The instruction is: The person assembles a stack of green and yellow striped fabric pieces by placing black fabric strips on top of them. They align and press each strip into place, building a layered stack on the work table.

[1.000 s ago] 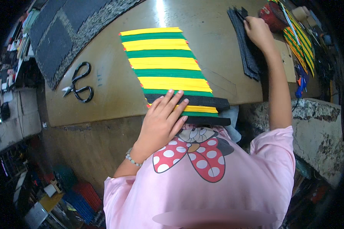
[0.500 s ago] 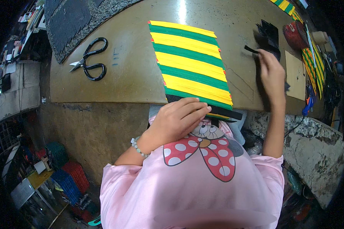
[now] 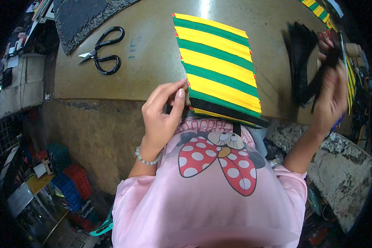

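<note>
The yellow-and-green striped panel [image 3: 217, 62] lies at the near edge of the table [image 3: 153, 58], its black band [image 3: 213, 107] toward me. My left hand [image 3: 163, 109] curves in, thumb and forefinger at the panel's left edge; whether they pinch it, I cannot tell. My right hand [image 3: 334, 91], raised over the table's right side, blurs against a black strip [image 3: 332, 60], its grip unclear. Lower left sit a red crate [image 3: 79, 182] and a blue crate [image 3: 66, 191], contents indistinct.

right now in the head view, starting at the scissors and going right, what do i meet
Scissors, left hand, yellow-and-green striped piece, blurred black bundle, right hand, tan roll.
</note>
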### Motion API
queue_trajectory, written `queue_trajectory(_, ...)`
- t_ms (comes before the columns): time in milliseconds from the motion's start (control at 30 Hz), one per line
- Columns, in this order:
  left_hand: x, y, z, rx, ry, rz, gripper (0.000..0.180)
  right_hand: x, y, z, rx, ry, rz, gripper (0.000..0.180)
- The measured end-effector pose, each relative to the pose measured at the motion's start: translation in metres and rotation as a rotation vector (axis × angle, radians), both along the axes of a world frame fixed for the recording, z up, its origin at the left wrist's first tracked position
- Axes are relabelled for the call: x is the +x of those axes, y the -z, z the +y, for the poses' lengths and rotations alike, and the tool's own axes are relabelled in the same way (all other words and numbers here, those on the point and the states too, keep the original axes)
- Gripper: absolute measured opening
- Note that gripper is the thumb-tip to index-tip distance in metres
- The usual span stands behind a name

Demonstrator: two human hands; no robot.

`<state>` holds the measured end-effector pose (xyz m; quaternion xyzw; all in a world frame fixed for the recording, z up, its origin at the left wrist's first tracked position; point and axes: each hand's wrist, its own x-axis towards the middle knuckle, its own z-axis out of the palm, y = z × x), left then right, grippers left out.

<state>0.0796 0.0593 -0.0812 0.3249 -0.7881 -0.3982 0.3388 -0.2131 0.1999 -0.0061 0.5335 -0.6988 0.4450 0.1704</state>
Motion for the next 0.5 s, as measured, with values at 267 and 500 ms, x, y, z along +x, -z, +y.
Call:
queue_trajectory(267,-0.020,-0.016,-0.003,0.141,0.052,0.057,0.022,0.052,0.000,-0.013,-0.069,-0.339,-0.442,0.018)
queue_trajectory(500,-0.027,-0.028,-0.007,0.507,0.126,0.054,0.024,0.076,0.014,-0.030,0.745,-0.560,-0.672,0.015)
